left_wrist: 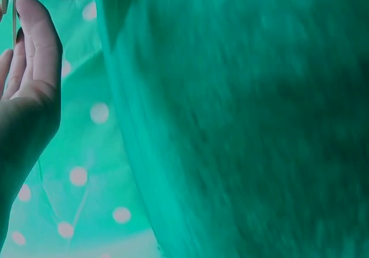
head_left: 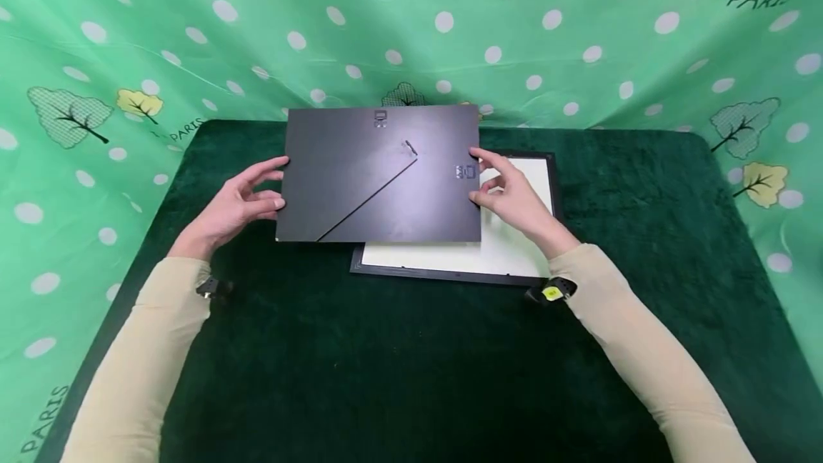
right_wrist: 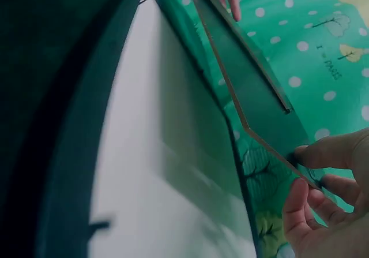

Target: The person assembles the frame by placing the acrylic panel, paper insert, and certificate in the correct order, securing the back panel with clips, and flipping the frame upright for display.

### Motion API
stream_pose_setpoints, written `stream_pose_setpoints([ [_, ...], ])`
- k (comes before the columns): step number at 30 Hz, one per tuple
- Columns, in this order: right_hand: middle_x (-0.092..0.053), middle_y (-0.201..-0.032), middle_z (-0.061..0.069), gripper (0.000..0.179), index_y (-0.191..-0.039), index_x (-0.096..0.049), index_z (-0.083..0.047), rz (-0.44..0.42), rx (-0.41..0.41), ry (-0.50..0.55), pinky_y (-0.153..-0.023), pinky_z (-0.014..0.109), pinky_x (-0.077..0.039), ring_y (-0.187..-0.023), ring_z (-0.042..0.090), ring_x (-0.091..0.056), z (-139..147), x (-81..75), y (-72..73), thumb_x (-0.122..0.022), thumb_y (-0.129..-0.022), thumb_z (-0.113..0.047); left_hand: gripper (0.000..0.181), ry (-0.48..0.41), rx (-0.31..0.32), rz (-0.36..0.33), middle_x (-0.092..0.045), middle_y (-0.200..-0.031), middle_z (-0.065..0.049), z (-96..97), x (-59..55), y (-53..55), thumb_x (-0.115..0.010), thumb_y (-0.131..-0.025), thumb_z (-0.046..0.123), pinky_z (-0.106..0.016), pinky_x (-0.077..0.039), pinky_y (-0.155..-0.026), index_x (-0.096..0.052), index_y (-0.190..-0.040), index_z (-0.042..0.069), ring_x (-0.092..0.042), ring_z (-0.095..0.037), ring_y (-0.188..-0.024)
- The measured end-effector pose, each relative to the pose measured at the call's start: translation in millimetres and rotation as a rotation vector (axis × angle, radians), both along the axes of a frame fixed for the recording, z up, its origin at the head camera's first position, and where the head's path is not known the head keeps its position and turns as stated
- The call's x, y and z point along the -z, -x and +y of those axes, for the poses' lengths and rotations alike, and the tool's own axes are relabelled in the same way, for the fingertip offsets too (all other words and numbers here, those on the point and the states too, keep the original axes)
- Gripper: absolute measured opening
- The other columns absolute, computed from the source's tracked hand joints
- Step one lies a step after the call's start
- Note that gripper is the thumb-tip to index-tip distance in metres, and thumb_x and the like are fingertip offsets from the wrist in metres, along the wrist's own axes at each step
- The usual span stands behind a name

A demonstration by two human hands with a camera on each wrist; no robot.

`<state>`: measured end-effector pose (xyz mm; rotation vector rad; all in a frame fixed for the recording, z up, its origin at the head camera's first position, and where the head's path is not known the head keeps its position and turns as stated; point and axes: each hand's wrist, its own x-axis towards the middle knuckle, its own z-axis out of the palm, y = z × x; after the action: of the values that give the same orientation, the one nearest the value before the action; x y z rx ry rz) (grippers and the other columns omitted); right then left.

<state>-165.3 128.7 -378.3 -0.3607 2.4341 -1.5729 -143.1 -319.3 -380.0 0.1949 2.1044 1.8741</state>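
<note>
A black picture frame back board (head_left: pixel 341 170) is held up between both hands, over the left part of a black picture frame (head_left: pixel 444 275). My left hand (head_left: pixel 228 207) grips the board's left edge between thumb and fingers. At the opposite edge, my right hand (head_left: pixel 514 195) pinches the board, as the right wrist view shows with thumb and fingers on both faces. The board carries a strut lying diagonally and small metal hangers. Inside the frame lies a white surface (right_wrist: pixel 138 171), partly hidden under the board. Small dark tabs (right_wrist: pixel 99 225) stick out from the frame's inner edge.
A dark green plush cloth (head_left: pixel 386 363) covers the table. Behind and beside it hangs a green curtain (head_left: pixel 444 20) with white dots, trees and lettering. Dark bands (head_left: pixel 212 287) with small devices sit at the wrists.
</note>
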Motion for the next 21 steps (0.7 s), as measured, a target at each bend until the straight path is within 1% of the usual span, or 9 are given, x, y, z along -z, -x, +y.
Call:
stream_pose_setpoints([
  [4,-0.040,-0.125,0.015,0.068,-0.151,-0.035,-0.018,-0.049,0.033,0.009,-0.062,0.027,-0.042,-0.090,0.025,-0.053,20,6.4,-10.0,-0.062,-0.091,0.001,0.066,0.068,0.028,-0.009,-0.038,-0.135,-0.010,17.4,1.9,5.0,-0.061,-0.093,-0.003,-0.030,-0.054,-0.073,-0.036,-0.150,0.017,-0.062,-0.013,-0.088],
  [8,-0.041,-0.126,0.014,0.068,-0.151,-0.034,-0.019,-0.071,0.055,-0.036,-0.065,0.027,-0.044,-0.092,0.025,-0.055,39,11.0,-19.9,-0.062,-0.092,-0.002,0.066,0.097,0.064,-0.021,-0.036,-0.137,-0.011,34.2,6.5,7.8,-0.062,-0.092,-0.001,-0.032,-0.055,-0.074,-0.035,-0.150,0.016,-0.062,-0.013,-0.089],
  [10,-0.042,-0.126,0.014,0.068,-0.151,-0.034,-0.019,-0.067,0.062,-0.056,-0.066,0.027,-0.045,-0.092,0.025,-0.056,48,10.6,-23.5,-0.062,-0.092,-0.002,0.066,0.102,0.072,-0.016,-0.036,-0.137,-0.011,42.5,8.2,9.3,-0.064,-0.092,0.000,-0.033,-0.055,-0.073,-0.036,-0.150,0.017,-0.062,-0.014,-0.089],
  [13,-0.043,-0.127,0.015,0.067,-0.151,-0.034,-0.017,-0.047,0.062,-0.096,-0.067,0.026,-0.045,-0.092,0.024,-0.056,61,8.3,-27.0,-0.061,-0.092,-0.003,0.067,0.081,0.090,-0.003,-0.036,-0.137,-0.012,54.8,9.6,11.7,-0.064,-0.091,0.000,-0.033,-0.055,-0.073,-0.036,-0.150,0.016,-0.062,-0.015,-0.087],
  [17,-0.044,-0.127,0.016,0.066,-0.151,-0.033,-0.014,-0.033,0.055,-0.134,-0.067,0.023,-0.045,-0.090,0.022,-0.057,78,6.1,-30.3,-0.061,-0.093,-0.004,0.068,0.054,0.120,-0.010,-0.036,-0.136,-0.015,69.7,12.5,14.9,-0.065,-0.091,0.000,-0.033,-0.055,-0.073,-0.035,-0.150,0.014,-0.063,-0.016,-0.086],
  [21,-0.044,-0.131,0.019,0.066,-0.152,-0.031,-0.012,-0.036,0.054,-0.150,-0.066,0.021,-0.046,-0.091,0.021,-0.057,92,7.6,-33.5,-0.061,-0.093,-0.003,0.069,0.073,0.138,-0.022,-0.034,-0.139,-0.015,83.4,15.6,16.4,-0.065,-0.091,0.001,-0.034,-0.055,-0.075,-0.033,-0.151,0.015,-0.063,-0.017,-0.088],
])
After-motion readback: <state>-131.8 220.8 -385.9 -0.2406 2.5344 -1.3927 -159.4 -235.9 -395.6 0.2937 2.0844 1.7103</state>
